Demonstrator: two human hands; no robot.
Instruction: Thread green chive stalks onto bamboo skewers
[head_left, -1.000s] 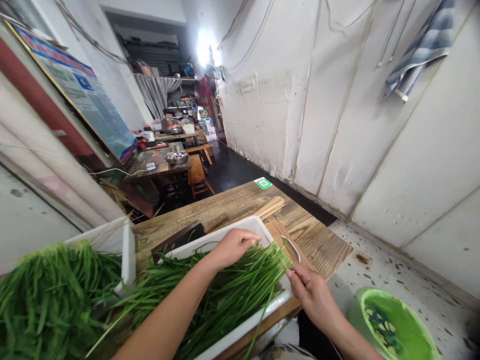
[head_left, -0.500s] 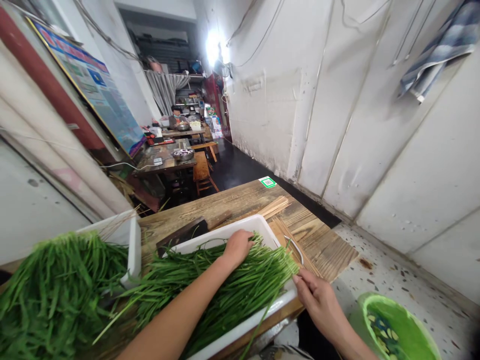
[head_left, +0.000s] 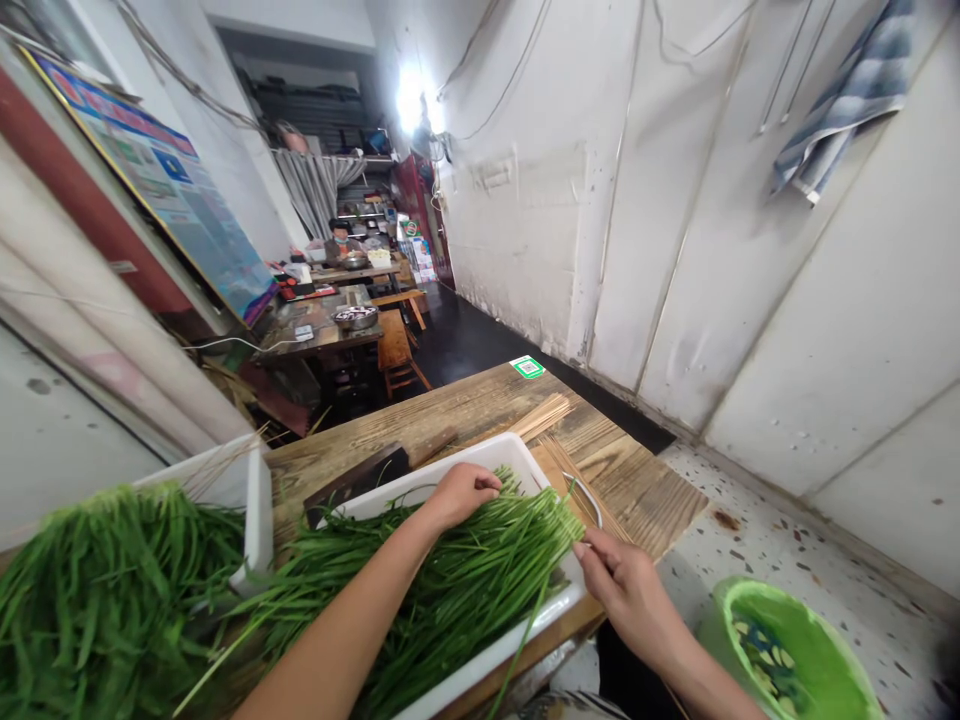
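Observation:
A thick pile of garlic chives (head_left: 457,580) fills a white plastic tray (head_left: 517,440), pale cut ends to the right. At the far side of those ends my left hand (head_left: 461,495) is closed, thumb and forefinger pinching at chive stalks; its fingertips are partly hidden. My right hand (head_left: 622,575) is closed at the near right end of the bunch, fingertips against the cut ends. It pinches a thin bamboo skewer, mostly hidden by the hand; a thin stick shows below the wrist.
More chives (head_left: 112,580) hang over a second white tray (head_left: 259,510) at left, with thin sticks above them. A cleaver (head_left: 360,480) and loose bamboo skewers (head_left: 544,415) lie on the wooden table (head_left: 420,410). A green bucket (head_left: 825,650) stands at right. A person (head_left: 340,240) sits far back.
My left hand has drawn slightly back and up from the stalks, fingers now pinched together. My right hand keeps its place at the chive ends. The whole view has shifted slightly.

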